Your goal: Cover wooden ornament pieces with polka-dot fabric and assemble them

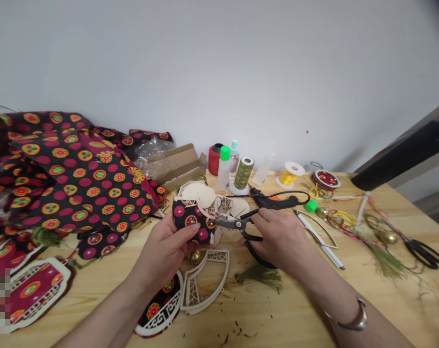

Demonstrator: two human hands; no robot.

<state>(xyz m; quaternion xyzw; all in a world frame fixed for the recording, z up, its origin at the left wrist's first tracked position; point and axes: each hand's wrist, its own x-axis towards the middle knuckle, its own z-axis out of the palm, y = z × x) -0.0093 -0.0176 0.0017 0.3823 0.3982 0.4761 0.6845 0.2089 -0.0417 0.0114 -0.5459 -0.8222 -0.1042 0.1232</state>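
My left hand pinches a small piece of dark patterned fabric with its thumb on top. In my right hand are black-handled scissors, their blades at the fabric's right edge. Behind the cloth lie pale wooden cut-out pieces, partly hidden by it. Below my hands rests a curved wooden lattice frame, beside a fabric-covered ornament with a white fretwork border. A gold bell shows just under my left hand.
Patterned fabric is heaped at the left near a cardboard box. At the back stand a green-capped bottle, a green thread cone and a yellow spool. A glue gun, cords, tassels and second scissors lie to the right.
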